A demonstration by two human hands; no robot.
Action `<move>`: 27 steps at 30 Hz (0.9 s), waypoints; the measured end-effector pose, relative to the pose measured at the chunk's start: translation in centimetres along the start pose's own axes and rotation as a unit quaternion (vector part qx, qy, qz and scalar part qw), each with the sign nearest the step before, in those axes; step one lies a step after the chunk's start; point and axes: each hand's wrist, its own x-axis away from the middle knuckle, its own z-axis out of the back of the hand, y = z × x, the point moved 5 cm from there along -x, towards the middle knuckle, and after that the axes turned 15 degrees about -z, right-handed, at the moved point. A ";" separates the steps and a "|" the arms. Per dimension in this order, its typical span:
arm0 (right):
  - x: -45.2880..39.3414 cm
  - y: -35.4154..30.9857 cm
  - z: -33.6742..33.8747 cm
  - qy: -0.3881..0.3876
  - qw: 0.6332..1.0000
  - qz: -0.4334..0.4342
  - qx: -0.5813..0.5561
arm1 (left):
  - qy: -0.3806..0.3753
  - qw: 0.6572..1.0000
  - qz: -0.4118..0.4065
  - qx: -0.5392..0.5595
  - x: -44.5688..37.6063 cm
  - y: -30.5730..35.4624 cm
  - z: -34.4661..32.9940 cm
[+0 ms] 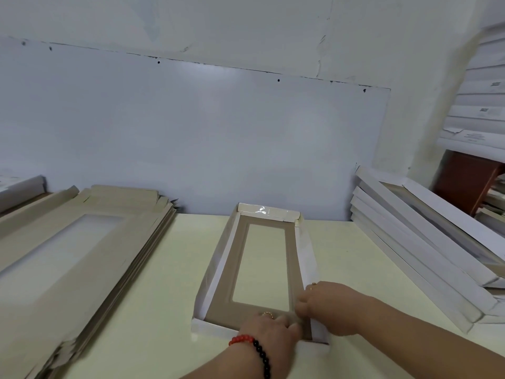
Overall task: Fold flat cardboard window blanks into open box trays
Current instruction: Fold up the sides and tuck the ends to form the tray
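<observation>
A cardboard window tray [224, 272] lies lengthwise on the pale table [169, 310], brown inside with a rectangular window and white walls raised on all sides. My left hand [269, 328] rests inside the tray's near right corner, fingers pressing on the brown floor and the near wall. My right hand [325, 305] grips the right wall at the same corner, fingers curled over its edge. A red and black bead bracelet is on my left wrist.
A thick pile of flat brown window blanks [82, 242] fills the table's left side. Folded white trays [426, 242] lean in a stack at the right. A white wall panel [191, 132] stands right behind the table. Shelves with white boxes [481, 105] are at far right.
</observation>
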 end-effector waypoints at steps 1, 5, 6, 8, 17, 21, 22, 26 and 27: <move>0.2 -0.3 0.1 -0.003 1.000 0.012 0.015 | -0.001 1.000 0.000 -0.002 0.0 0.0 0.0; 0.7 -1.5 0.7 0.012 0.996 0.052 0.074 | 0.002 1.000 -0.002 0.001 0.0 0.0 0.0; 0.9 -1.7 0.8 0.013 0.996 0.059 0.073 | 0.002 1.000 -0.003 0.003 0.1 0.0 0.0; 1.6 -1.9 0.9 0.013 0.996 0.071 0.052 | 0.004 1.000 -0.002 0.005 0.2 0.0 -0.2; 4.1 -1.3 1.0 -0.017 0.996 0.016 -0.088 | 0.010 1.000 0.008 0.020 0.4 0.2 0.0; 4.1 -1.2 1.2 -0.022 0.994 0.000 -0.111 | 0.025 0.999 0.001 0.039 0.5 0.1 -0.1; 4.2 -1.1 1.1 -0.022 0.993 -0.002 -0.116 | 0.024 0.999 -0.001 0.042 0.5 0.1 -0.1; 4.5 -0.9 1.1 -0.016 0.993 0.005 -0.119 | 0.002 0.999 0.005 0.048 0.4 0.0 -0.5; 4.5 -0.8 1.1 -0.016 0.992 0.006 -0.123 | -0.002 0.999 0.008 0.049 0.3 -0.1 -0.5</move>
